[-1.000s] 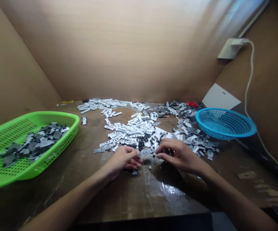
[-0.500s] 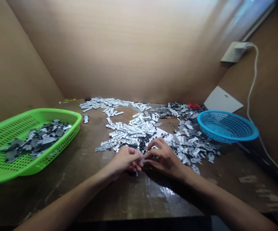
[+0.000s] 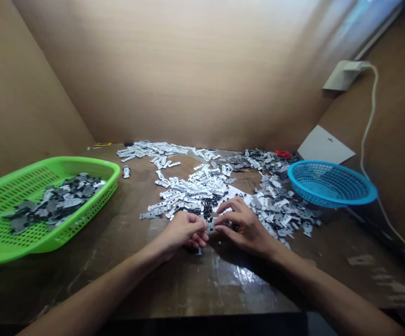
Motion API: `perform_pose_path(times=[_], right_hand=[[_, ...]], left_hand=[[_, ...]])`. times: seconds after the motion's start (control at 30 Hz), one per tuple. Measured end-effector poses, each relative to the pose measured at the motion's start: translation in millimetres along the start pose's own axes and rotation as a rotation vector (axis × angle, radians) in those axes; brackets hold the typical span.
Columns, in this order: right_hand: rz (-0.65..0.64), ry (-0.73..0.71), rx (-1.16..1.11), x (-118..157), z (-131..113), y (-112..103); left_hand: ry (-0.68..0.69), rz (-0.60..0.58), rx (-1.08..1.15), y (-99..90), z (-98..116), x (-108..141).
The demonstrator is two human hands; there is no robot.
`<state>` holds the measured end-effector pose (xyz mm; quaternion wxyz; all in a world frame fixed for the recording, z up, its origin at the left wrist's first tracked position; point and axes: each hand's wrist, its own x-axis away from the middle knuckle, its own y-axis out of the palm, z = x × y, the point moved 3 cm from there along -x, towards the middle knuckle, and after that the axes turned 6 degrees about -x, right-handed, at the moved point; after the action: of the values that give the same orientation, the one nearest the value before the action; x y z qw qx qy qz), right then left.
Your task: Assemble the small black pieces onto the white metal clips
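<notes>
My left hand (image 3: 187,230) is closed, thumb against fingers, on a small flat metal piece (image 3: 210,226) whose end sticks out to the right. Another bit of metal (image 3: 199,251) shows beneath that hand; whether it is the same piece cannot be made out. Just to the right hovers my right hand (image 3: 246,225), fingers curved and apart, thumb and fingertips beside the metal piece. Small black parts (image 3: 208,207) are heaped beyond my fingertips. One tiny shiny part (image 3: 219,243) lies on the table below the right thumb.
White and silver plates (image 3: 195,186) spread over the table's middle, with grey plates (image 3: 279,210) to the right. A green basket (image 3: 113,189) holding metal pieces stands left. On the right are a blue basket (image 3: 331,203), a white card (image 3: 324,145) and a hanging cable (image 3: 367,126).
My right hand has drawn slightly right, its fingertips parting from the left hand. The metal piece between the hands and the tiny shiny part below now show more clearly.
</notes>
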<state>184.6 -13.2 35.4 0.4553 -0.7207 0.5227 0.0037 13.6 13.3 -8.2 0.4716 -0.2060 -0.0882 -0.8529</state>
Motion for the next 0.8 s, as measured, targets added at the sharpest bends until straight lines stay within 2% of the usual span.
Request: perform_pose_path(times=[0.13,0.27,0.33,0.4,0.5,0.57,0.67,0.8], right_hand=[[0.058,0.027,0.057,-2,12,-6],[0.124,0.153,0.192,-3,46,-20],[0.09,0.185,0.233,-4,63,-24],[0.007,0.153,0.253,-5,74,-21],[-0.129,0.084,0.293,-7,77,-10],[-0.166,0.065,0.319,-9,75,-3],[-0.153,0.049,0.33,-10,71,-3],[-0.093,0.071,0.298,-9,66,-18]], left_hand=[[-0.001,-0.006,-0.001,0.0,0,0],[-0.009,-0.017,-0.024,0.8,0,1],[-0.017,-0.022,-0.036,1.5,1,2],[-0.015,-0.023,-0.043,2.0,1,3],[-0.006,-0.027,-0.046,2.2,2,3],[-0.003,-0.027,-0.049,1.8,2,2],[0.001,-0.024,-0.055,0.7,1,1],[-0.001,-0.023,-0.055,-0.4,0,0]])
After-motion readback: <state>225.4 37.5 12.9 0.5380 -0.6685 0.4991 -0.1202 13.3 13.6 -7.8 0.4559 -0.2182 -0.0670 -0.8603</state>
